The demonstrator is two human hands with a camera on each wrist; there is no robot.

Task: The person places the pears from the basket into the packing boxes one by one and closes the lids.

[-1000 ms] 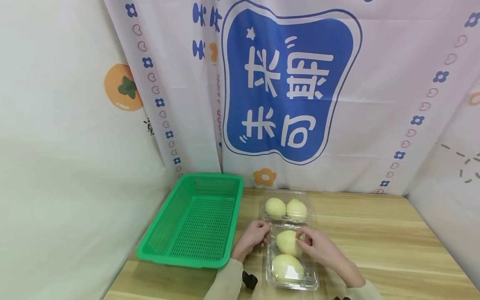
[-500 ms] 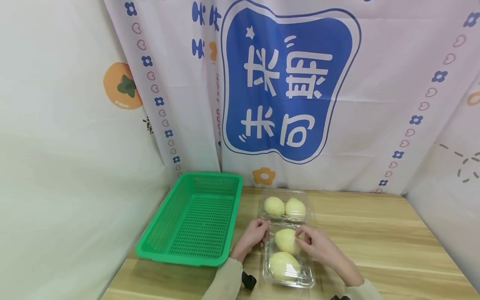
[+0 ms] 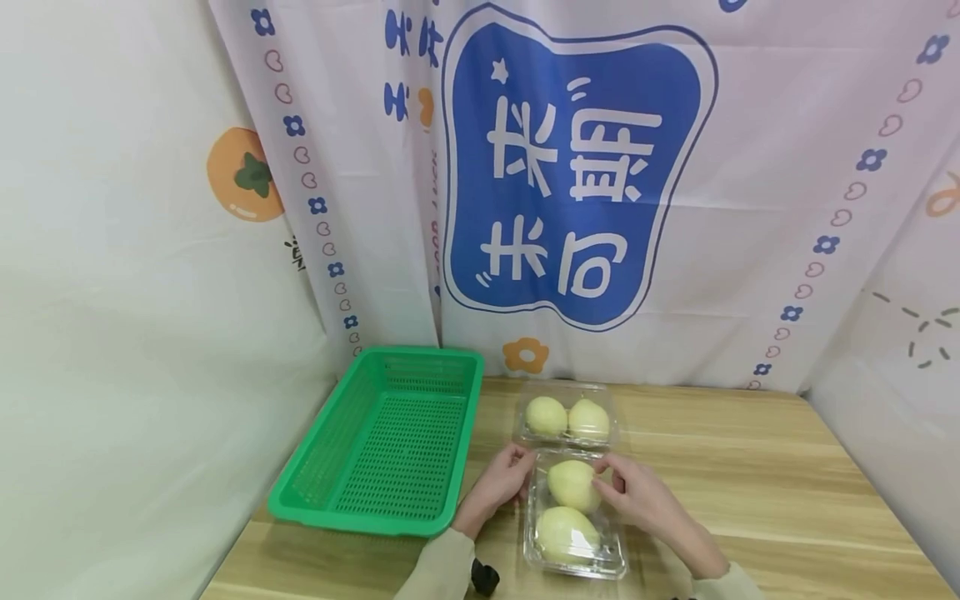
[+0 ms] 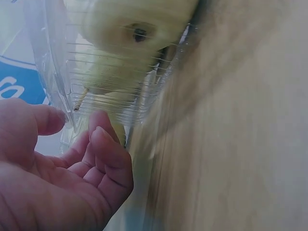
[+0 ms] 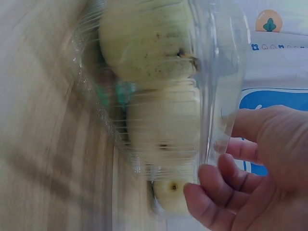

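Near clamshell box point(image 3: 574, 512) w/ two pears, on surface point(image 3: 750, 483) just right of green basket point(image 3: 390, 442). Left hand point(image 3: 501, 483) and right hand point(image 3: 637, 496), fingers curled, pinch its far corners.

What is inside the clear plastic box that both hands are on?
Two pale pears lie inside the near clear box, left hand and right hand at its far corners. Whether its lid is latched cannot be told.

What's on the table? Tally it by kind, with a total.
Pears: 4
Clear boxes: 2
Green basket: 1
Total: 7
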